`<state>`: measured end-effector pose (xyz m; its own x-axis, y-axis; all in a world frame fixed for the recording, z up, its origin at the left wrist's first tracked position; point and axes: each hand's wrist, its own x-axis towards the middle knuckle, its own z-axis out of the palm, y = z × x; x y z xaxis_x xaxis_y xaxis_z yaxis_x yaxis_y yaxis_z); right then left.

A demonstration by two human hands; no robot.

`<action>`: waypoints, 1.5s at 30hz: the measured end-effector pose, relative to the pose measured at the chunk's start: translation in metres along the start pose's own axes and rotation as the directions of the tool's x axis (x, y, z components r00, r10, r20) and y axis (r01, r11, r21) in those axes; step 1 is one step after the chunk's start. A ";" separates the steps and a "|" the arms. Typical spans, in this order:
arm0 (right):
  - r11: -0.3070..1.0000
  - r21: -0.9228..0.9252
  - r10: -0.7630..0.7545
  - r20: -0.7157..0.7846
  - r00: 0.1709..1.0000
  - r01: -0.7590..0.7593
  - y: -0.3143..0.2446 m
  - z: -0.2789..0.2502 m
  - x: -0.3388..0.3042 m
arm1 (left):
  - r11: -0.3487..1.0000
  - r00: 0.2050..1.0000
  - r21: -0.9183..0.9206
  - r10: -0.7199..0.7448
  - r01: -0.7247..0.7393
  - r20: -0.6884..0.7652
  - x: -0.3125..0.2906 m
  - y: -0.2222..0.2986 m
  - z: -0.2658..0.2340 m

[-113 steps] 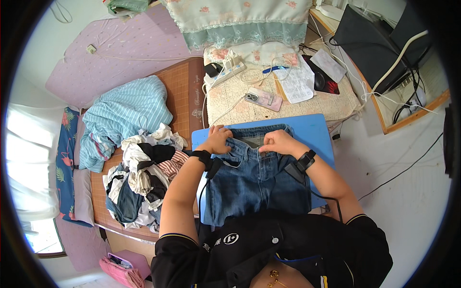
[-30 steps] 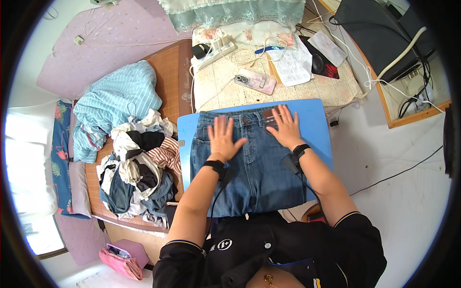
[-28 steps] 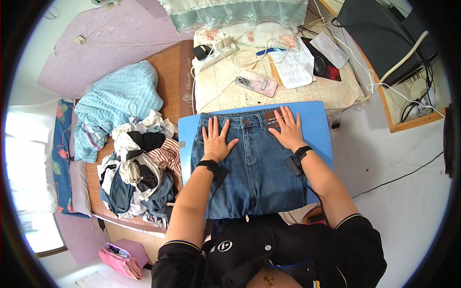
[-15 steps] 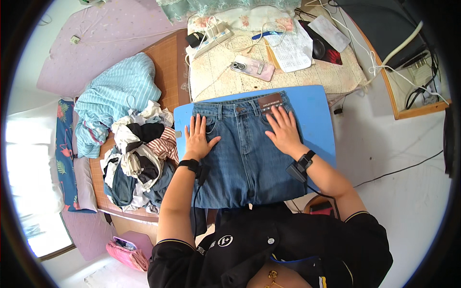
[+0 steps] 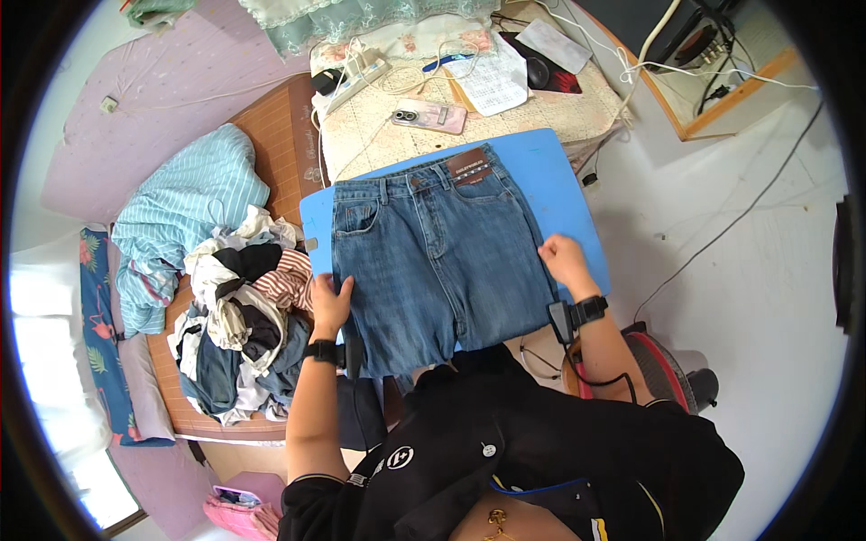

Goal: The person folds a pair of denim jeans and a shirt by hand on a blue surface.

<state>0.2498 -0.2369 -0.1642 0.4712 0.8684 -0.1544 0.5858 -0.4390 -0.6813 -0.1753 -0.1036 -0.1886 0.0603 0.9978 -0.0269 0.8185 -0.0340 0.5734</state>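
Observation:
Blue denim jeans (image 5: pixel 424 261) lie spread front side up on a light blue board (image 5: pixel 564 185), waistband at the far end, with a brown tag (image 5: pixel 469 167) at the right of the waistband. At the left side edge, my left hand (image 5: pixel 330 304) grips the denim, its thumb on top and its fingers partly hidden. On the opposite edge my right hand (image 5: pixel 566 260) has its fingers curled closed on the side of the jeans. The lower legs run toward my body, where their ends are hidden.
A heap of mixed clothes (image 5: pixel 244 316) and a striped light blue cloth (image 5: pixel 194 212) lie on the brown mat at left. Beyond the board, a patterned tabletop (image 5: pixel 361 149) bears a phone (image 5: pixel 429 116), papers (image 5: pixel 492 81), a power strip (image 5: pixel 358 81) and cables. A round red-rimmed object (image 5: pixel 663 365) stands at right.
Both hands have left the upper front of the jeans and come down and outward to the side edges. Their flat fingers have closed. The whole view has shifted and turned slightly.

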 end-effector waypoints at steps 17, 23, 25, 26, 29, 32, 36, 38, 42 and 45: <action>0.983 -0.093 0.167 0.113 0.979 -0.157 0.033 0.044 -0.211 | 0.963 0.985 -0.239 -0.087 0.122 0.149 -0.206 -0.106 -0.077; 0.707 0.580 0.263 0.316 0.912 -0.404 0.050 0.013 -0.230 | 0.946 0.995 -0.312 -0.101 0.092 -0.013 -0.215 -0.114 -0.091; 0.615 0.679 0.230 0.333 0.915 -0.402 0.029 0.002 -0.238 | 0.930 0.988 -0.342 -0.151 0.138 -0.011 -0.216 -0.118 -0.094; 0.509 0.763 0.200 0.346 0.917 -0.399 0.021 -0.002 -0.240 | 0.930 0.988 -0.339 -0.157 0.143 -0.014 -0.218 -0.118 -0.095; 0.677 0.627 0.213 0.333 0.918 -0.385 0.041 -0.013 -0.230 | 0.960 0.943 0.096 0.276 -0.262 -0.187 -0.210 -0.070 -0.092; 0.749 0.580 0.178 0.288 0.941 -0.320 0.031 -0.010 -0.223 | 0.879 0.879 -0.009 0.476 -0.476 -0.002 -0.197 -0.007 -0.078; 0.822 0.524 0.112 0.236 0.965 -0.223 0.018 -0.021 -0.220 | 0.869 0.804 -0.053 0.476 -0.491 0.357 -0.195 0.052 -0.027; 0.871 0.454 0.083 0.234 0.969 -0.185 0.024 -0.024 -0.220 | 0.898 0.805 0.003 0.392 -0.440 0.446 -0.194 0.070 -0.013; 0.884 0.458 -0.018 0.234 0.972 -0.094 0.022 -0.025 -0.221 | 0.861 0.843 0.302 0.231 -0.410 0.486 -0.180 0.078 0.014; 0.739 0.653 0.066 0.177 0.982 -0.167 0.040 -0.032 -0.211 | 0.828 0.832 0.341 0.241 -0.445 0.500 -0.166 0.078 0.019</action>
<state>0.1948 -0.4447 -0.1356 0.3844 0.8647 -0.3233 -0.0765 -0.3191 -0.9446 -0.1107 -0.2732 -0.1548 0.5328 0.7935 -0.2940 0.8460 -0.4913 0.2071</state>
